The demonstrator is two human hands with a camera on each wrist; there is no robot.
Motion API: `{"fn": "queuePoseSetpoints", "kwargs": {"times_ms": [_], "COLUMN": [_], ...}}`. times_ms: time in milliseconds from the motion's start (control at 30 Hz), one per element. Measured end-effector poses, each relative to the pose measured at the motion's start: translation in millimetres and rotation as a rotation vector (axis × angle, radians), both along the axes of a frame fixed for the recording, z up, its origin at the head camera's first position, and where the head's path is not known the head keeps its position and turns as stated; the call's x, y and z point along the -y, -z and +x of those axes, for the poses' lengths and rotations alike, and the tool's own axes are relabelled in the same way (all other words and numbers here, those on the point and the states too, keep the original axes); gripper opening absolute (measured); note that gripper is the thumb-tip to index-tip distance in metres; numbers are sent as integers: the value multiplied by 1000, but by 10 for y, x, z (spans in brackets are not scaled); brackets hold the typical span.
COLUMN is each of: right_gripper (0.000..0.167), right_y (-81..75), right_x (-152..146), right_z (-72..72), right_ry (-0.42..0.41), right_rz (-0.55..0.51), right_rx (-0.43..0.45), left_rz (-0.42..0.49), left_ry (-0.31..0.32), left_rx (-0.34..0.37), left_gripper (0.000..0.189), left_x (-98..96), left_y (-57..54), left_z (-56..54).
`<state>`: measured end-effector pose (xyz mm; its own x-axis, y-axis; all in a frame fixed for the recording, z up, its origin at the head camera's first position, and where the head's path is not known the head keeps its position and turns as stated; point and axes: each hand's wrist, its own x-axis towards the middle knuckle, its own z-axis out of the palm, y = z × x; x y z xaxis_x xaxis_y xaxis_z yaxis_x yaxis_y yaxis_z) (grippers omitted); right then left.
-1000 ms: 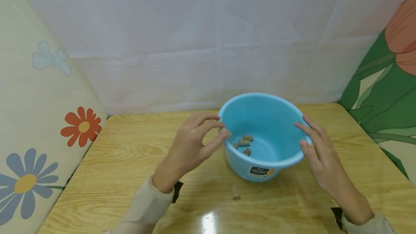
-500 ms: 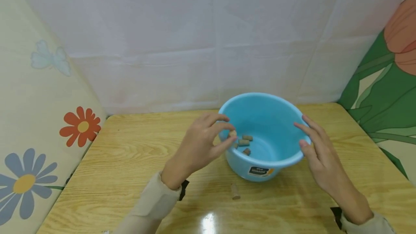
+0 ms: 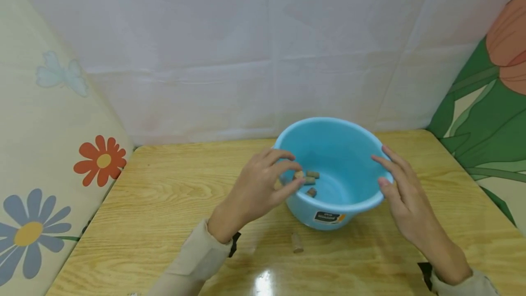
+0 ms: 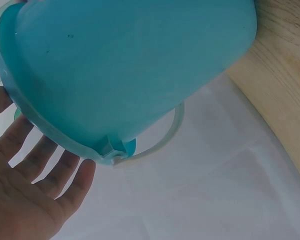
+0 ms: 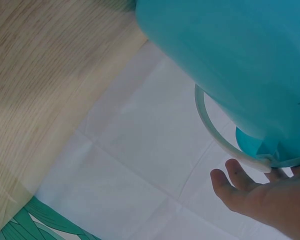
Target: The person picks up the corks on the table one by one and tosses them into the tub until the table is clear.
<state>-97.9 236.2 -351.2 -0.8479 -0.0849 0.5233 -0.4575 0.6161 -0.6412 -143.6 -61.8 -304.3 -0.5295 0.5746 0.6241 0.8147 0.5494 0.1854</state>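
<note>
A light-blue bucket (image 3: 328,134) stands on the wooden table, with several short brown wooden-looking cylinders (image 3: 313,174) lying inside. My left hand (image 3: 259,186) is at the bucket's left rim and pinches another short cylinder (image 3: 298,175) between thumb and fingers, just inside the opening. In the left wrist view, the left hand (image 4: 35,185) has its fingers spread by the rim; the cylinder is out of sight there. My right hand (image 3: 404,191) holds the right rim, its fingers straddling the edge. The right wrist view shows the right hand (image 5: 265,195) beside the pale handle (image 5: 215,132).
One more cylinder (image 3: 297,243) lies on the table (image 3: 185,182) in front of the bucket. A white cloth (image 3: 197,58) hangs behind the table. Flower-patterned panels (image 3: 53,172) stand at both sides. A small pale object is cut off at the bottom edge.
My left hand has moved right and slightly down, bringing the pinched cylinder from the rim to just inside the bucket. The right hand and bucket have stayed in place.
</note>
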Motion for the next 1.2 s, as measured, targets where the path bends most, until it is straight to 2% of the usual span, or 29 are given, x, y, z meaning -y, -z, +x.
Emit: {"fn": "queuePoseSetpoints", "kwargs": {"times_ms": [633,767,967,1200], "right_gripper": [44,44,45,44], "right_y": [5,-1,-4,-4], "right_x": [-3,-3,0,3], "right_z": [-6,-2,0,1], "right_ry": [4,3,0,-2], "right_rz": [-5,-1,-1,-4], "right_rx": [-6,0,1,4], "left_rz": [12,28,81,110], "left_ry": [0,1,19,2], "left_rx": [34,19,-48,-43], "left_gripper": [19,19,22,25], "left_x": [11,22,88,199], "left_y": [37,49,84,113], "left_z": [5,8,6,24]}}
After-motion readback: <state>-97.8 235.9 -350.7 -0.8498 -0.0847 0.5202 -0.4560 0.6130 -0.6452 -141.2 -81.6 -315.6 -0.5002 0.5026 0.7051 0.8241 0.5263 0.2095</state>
